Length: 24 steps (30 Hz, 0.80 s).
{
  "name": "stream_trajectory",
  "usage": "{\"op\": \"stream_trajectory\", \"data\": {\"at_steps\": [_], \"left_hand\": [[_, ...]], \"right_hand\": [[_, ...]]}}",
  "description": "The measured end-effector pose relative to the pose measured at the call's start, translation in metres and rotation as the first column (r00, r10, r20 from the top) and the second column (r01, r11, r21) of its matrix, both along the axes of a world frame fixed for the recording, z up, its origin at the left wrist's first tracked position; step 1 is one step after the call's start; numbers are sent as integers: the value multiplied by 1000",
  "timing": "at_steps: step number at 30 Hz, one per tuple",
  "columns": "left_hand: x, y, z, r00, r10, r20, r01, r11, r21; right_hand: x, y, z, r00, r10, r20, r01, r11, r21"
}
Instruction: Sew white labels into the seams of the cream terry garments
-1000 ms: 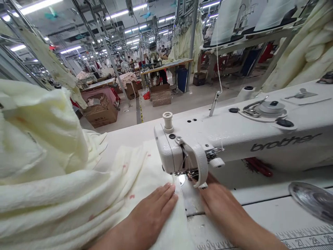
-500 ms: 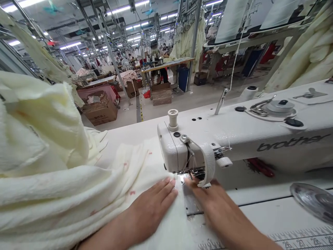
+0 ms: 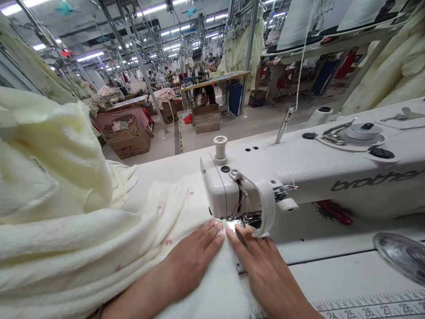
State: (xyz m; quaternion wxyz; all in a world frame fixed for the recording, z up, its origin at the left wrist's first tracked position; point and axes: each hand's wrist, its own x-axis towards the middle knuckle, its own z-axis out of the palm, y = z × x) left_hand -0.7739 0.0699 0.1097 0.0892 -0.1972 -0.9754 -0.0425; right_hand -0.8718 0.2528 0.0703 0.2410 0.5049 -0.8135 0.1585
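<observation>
My left hand (image 3: 191, 259) lies flat on a pale cream fleece fabric (image 3: 109, 248) with small pink marks, its fingertips just left of the needle area. At the right of the needle, my right hand (image 3: 264, 263) rests with its fingers stretched out, thumb and forefinger at the fabric's edge. Above both hands is the head of a white sewing machine (image 3: 219, 190). The fabric runs under its presser foot, which is partly hidden by my fingers and a curved white guard (image 3: 267, 210). My right hand covers most of the metal needle plate.
A red-handled tool (image 3: 335, 212) lies under the machine arm. A clear round dish-like object (image 3: 400, 257) sits at the right, above a printed ruler strip (image 3: 375, 305). Bunched fabric rises at the left. Beyond are cardboard boxes (image 3: 128, 139) and another workbench (image 3: 217, 80).
My right hand has shifted slightly left and its thumb and forefinger now reach the fabric's edge. The left hand stays nearly in place, flat on the fabric.
</observation>
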Motion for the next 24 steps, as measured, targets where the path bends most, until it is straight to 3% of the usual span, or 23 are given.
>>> {"op": "stream_trajectory", "data": {"at_steps": [10,16,24], "left_hand": [[-3,2,5,998,37,58,-37,999,4],[-5,0,5,995,35,97,-34,999,-8],[-17,-4,11,995,75,59,-78,996,46]], "right_hand": [[-2,-1,2,999,2,-32,-3,1000,-24],[2,2,2,997,61,42,-57,995,-84],[-1,2,-6,1000,-10,0,10,998,-67]]}}
